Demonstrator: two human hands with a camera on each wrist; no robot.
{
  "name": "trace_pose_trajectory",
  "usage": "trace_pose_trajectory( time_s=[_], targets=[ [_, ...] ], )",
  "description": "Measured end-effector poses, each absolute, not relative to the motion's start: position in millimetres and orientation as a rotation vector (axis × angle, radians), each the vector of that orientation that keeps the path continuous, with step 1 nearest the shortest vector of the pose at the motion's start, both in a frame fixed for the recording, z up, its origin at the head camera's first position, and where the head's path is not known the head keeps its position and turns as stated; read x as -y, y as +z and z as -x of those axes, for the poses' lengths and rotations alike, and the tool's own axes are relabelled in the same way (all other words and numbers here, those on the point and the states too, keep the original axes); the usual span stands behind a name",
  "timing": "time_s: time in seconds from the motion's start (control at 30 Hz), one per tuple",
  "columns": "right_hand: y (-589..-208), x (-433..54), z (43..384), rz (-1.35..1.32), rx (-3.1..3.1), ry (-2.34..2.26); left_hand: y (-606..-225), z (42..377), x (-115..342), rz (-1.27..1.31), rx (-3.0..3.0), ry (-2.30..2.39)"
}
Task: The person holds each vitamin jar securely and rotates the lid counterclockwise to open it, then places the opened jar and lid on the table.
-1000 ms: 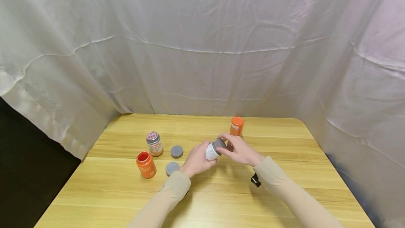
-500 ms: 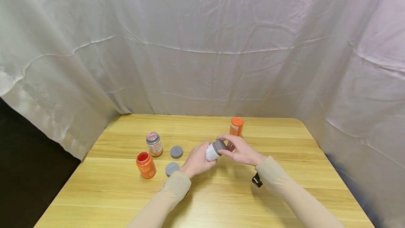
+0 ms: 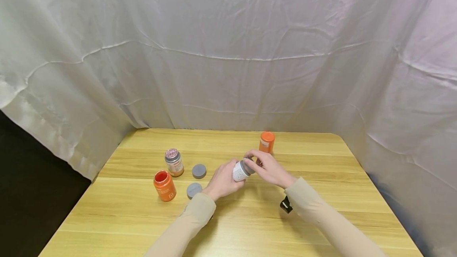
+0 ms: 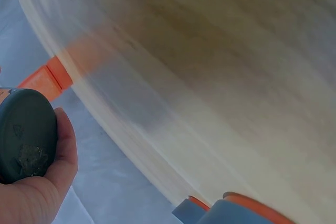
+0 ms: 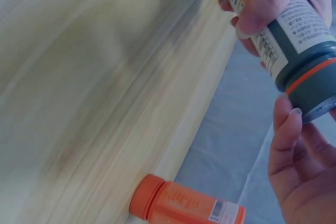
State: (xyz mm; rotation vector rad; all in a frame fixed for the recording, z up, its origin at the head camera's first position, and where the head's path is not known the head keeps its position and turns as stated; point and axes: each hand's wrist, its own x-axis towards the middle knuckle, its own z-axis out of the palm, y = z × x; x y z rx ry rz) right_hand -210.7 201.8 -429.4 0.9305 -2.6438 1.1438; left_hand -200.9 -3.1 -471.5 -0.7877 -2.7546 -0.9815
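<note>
A dark grey supplement bottle (image 3: 238, 173) with white label panels tilts in the air between both hands in the head view. My left hand (image 3: 222, 181) grips its body; in the right wrist view that thumb lies across the label. My right hand (image 3: 271, 169) pinches the grey lid (image 5: 315, 95) with thumb and fingers, and an orange ring shows just above the lid's edge. The bottle's dark round base (image 4: 27, 135) faces the left wrist camera, with my left fingers curled round it. Behind the right hand stands an orange bottle (image 3: 267, 142), cap end down.
On the left of the wooden table (image 3: 118, 217) stand an uncapped orange bottle (image 3: 165, 187) and a brown-and-white bottle (image 3: 175, 163) with a patterned seal over its mouth. Two loose grey lids (image 3: 199, 171) lie beside them. A grey curtain (image 3: 228, 82) encloses the table's back and sides.
My right fingers have shifted round the lid and now cover more of it, the right wrist turning slightly. My left hand and the bottle have barely moved.
</note>
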Motion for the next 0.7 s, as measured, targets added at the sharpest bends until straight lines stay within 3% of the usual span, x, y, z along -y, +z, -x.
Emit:
trace_pose_trajectory(
  time_s=[0.7],
  targets=[
    [-414,-206,218,-0.628,3.126,1.32,-471,199,4,0.781,2.789,-1.015]
  ],
)
